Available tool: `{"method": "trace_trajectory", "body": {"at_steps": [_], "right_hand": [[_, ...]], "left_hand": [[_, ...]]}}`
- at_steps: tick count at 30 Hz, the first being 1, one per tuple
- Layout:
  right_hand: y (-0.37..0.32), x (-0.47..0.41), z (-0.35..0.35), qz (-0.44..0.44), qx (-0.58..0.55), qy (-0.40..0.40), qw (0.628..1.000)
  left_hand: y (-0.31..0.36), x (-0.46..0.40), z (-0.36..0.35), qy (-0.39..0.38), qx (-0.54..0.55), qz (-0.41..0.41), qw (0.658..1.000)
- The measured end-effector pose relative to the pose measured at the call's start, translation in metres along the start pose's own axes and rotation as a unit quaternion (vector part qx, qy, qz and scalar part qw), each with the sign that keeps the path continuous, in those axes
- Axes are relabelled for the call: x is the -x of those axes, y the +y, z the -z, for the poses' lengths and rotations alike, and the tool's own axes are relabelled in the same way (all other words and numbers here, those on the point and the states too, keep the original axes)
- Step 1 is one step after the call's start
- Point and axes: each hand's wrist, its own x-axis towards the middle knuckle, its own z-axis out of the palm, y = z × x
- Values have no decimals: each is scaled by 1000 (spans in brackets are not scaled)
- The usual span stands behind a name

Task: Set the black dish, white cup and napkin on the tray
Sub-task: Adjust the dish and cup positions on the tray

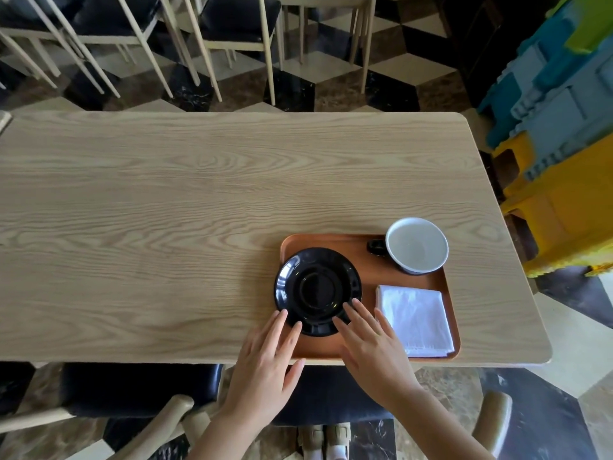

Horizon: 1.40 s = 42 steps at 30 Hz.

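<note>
Head view, glossy round black dish (317, 291), rectangular tray (331, 242)

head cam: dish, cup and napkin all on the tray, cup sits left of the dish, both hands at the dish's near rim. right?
One thing is off. The head view shows the white cup at the far right corner of the tray, to the right of the black dish, not left of it. The rest holds: the napkin lies on the tray, and the left hand and right hand are at the dish's near rim.
</note>
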Motion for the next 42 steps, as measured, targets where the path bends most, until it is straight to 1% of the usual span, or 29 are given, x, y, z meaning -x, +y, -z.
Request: {"method": "trace_trajectory", "body": {"at_steps": [3,7,9,11,12,13,16,19,22,25,29,33,36,42], "right_hand": [[5,-5,10,4,-31,53,998],[37,-19,43,-45,-71,170,982],[62,-28,60,-80,-57,199,975],[86,-37,73,-108,-26,216,970],[97,-42,78,-120,-13,216,969],[107,-47,82,-131,-3,209,969],[131,-61,83,-164,13,147,975],[146,-69,76,-212,-5,67,975],[151,-71,71,-242,-23,35,969],[151,-71,68,-249,-48,42,966],[150,-68,69,-276,-167,55,945],[150,-66,71,-283,-255,79,921],[147,-64,72,-287,-272,88,915],[138,-61,65,-279,-276,84,916]], "left_hand": [[9,-13,14,40,0,-4,999],[29,-58,35,144,14,-63,987],[43,-90,49,183,5,-82,980],[59,-124,60,201,-13,-87,976],[67,-140,63,193,-20,-87,977],[75,-155,65,170,-23,-85,981],[92,-190,63,93,-34,-70,993],[105,-206,56,59,-27,-59,996],[113,-211,47,35,-14,-50,998],[114,-211,43,47,16,-36,998],[113,-208,41,45,103,-4,994],[110,-206,40,32,183,31,982],[106,-203,41,33,217,43,975],[94,-193,41,28,233,50,971]]}}
